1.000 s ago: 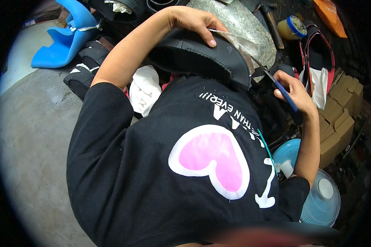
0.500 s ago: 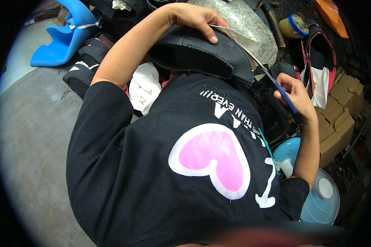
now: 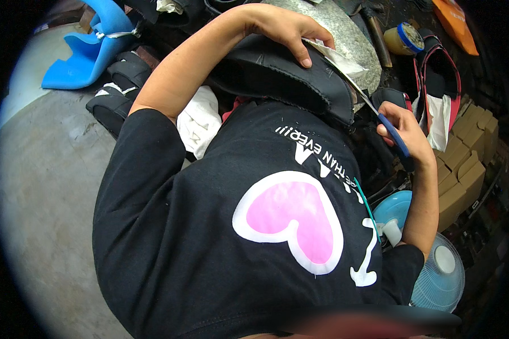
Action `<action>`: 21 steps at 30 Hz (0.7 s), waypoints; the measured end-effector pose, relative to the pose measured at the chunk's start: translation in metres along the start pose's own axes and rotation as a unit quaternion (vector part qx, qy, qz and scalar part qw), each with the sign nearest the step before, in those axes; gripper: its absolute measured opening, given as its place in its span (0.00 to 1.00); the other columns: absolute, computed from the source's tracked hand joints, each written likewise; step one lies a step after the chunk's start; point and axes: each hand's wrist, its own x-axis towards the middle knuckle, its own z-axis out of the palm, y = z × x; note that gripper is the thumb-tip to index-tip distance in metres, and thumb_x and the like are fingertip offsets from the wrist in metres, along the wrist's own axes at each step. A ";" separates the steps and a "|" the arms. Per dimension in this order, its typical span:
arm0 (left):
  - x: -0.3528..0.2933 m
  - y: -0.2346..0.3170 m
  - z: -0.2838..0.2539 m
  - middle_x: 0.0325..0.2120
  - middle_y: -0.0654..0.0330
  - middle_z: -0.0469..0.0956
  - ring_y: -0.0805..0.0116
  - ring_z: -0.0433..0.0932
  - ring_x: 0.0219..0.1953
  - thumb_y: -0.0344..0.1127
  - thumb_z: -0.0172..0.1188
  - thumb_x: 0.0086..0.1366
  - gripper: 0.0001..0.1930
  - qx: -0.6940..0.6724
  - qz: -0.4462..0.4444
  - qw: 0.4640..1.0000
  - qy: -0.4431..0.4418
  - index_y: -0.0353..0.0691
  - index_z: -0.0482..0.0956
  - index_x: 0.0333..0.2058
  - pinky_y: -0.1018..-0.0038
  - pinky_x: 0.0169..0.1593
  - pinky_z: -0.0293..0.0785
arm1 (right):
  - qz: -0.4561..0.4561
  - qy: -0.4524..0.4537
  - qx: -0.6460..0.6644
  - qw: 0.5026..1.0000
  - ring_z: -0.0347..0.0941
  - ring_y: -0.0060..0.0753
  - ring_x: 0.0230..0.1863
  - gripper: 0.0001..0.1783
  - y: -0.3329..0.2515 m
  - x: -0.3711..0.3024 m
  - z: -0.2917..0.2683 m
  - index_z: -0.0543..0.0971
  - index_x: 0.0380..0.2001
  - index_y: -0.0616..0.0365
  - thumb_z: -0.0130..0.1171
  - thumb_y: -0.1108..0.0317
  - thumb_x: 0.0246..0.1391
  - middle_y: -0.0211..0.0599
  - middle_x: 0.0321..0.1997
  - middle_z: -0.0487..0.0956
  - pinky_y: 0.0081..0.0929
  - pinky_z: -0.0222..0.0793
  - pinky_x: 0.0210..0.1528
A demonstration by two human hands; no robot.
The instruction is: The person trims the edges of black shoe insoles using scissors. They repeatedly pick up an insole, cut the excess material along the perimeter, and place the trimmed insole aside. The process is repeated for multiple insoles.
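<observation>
My left hand (image 3: 294,34) grips the top edge of a black stitched shoe upper (image 3: 280,70), thumb on the outer face and the other fingers behind. The upper lies on its side against my shirt, its opening toward me. Along its far right edge a strip of white lining (image 3: 348,65) sticks out. My right hand (image 3: 406,127) is closed round the blue handles of a pair of scissors (image 3: 395,135). Their blades point up and left along the border between lining and black material; the tips are hidden there.
Beyond the upper lies a speckled stone slab (image 3: 359,42), beside a wooden-handled tool (image 3: 376,37) and a blue-rimmed jar (image 3: 402,39). A red-edged shoe upper (image 3: 455,65), cardboard boxes (image 3: 464,164) and a fan (image 3: 441,277) are at right. Blue sheet material (image 3: 82,59) and white cloth (image 3: 201,121) are at left.
My left hand and the black upper have shifted a little to the right. The scissor blades reach farther along the lining's edge, while my right hand has barely moved.
</observation>
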 end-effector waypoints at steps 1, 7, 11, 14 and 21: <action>0.000 0.001 0.001 0.55 0.48 0.71 0.57 0.67 0.58 0.43 0.71 0.53 0.37 0.001 0.007 1.000 0.001 0.34 0.67 0.59 0.68 0.62 0.60 | 0.019 -0.007 0.014 1.000 0.62 0.13 0.27 0.22 0.000 -0.001 -0.001 0.71 0.28 0.57 0.68 0.51 0.49 0.21 0.22 0.67 0.17 0.57 0.28; -0.002 0.006 0.003 0.54 0.49 0.71 0.59 0.67 0.58 0.41 0.72 0.52 0.37 -0.017 0.017 1.000 0.007 0.35 0.67 0.59 0.68 0.62 0.60 | -0.083 0.040 -0.107 0.990 0.60 0.12 0.24 0.21 0.005 -0.003 0.003 0.70 0.29 0.58 0.70 0.55 0.47 0.19 0.21 0.67 0.18 0.55 0.25; -0.005 0.008 0.003 0.54 0.49 0.71 0.58 0.67 0.58 0.39 0.72 0.52 0.37 -0.010 0.034 0.999 0.009 0.36 0.67 0.60 0.68 0.62 0.60 | -0.075 0.074 -0.147 0.984 0.60 0.15 0.24 0.24 0.006 -0.005 0.005 0.70 0.28 0.59 0.69 0.52 0.46 0.22 0.20 0.66 0.21 0.55 0.26; -0.005 0.009 0.003 0.55 0.48 0.71 0.57 0.67 0.59 0.39 0.72 0.52 0.37 0.022 0.046 0.998 0.024 0.36 0.67 0.60 0.67 0.62 0.60 | -0.025 0.038 -0.036 0.998 0.60 0.15 0.25 0.24 0.007 -0.007 0.006 0.70 0.27 0.59 0.69 0.51 0.46 0.22 0.20 0.65 0.22 0.56 0.27; 0.001 0.017 0.009 0.49 0.50 0.76 0.61 0.73 0.52 0.36 0.72 0.53 0.39 0.067 0.059 0.995 0.035 0.38 0.65 0.62 0.67 0.60 0.65 | -0.080 0.040 -0.066 0.994 0.59 0.10 0.24 0.20 0.008 0.005 0.008 0.70 0.27 0.57 0.69 0.56 0.49 0.18 0.22 0.65 0.16 0.53 0.25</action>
